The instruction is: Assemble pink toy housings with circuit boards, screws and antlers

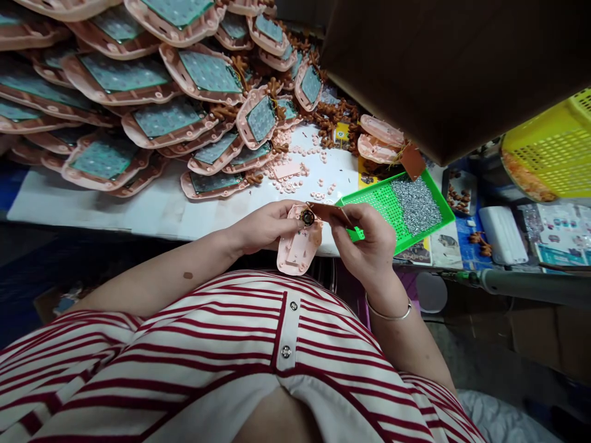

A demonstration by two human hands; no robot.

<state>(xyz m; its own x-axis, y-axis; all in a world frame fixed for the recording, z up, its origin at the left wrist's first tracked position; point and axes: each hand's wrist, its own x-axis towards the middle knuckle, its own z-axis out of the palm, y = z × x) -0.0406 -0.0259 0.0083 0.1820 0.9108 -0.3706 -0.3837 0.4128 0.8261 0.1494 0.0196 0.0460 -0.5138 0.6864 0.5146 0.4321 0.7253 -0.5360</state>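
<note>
I find both hands raised off the surface [152, 209], just in front of its near edge and close to the striped shirt [258, 344]. The left hand [261, 226] grips a pink plastic shell [299, 243] from its left side, fingers wrapped behind it and thumb on the inner face. The shell's long axis runs from upper right to lower left, the lower end pointing back toward the body. A small round dark part [307, 216] sits on the shell's upper end, touching it.

The right hand [369, 243] pinches a thin brown board [329, 212] between thumb and forefinger; the other fingers are curled narrow. The board lies nearly level, its free end reaching leftward over the shell's upper end, just beside the round part. I cannot tell whether board and round part are joined.

So the shell lies directly left of the right fingers, and the left hand is the nearer one, already holding it.

A green tray [443, 212] holding small silvery pieces rests at the near right corner of the surface, just beyond the right hand. Stacks of pink shells with grey-green pads [152, 117] fill the far left. A yellow basket [554, 144] stands well apart at the right edge
</note>
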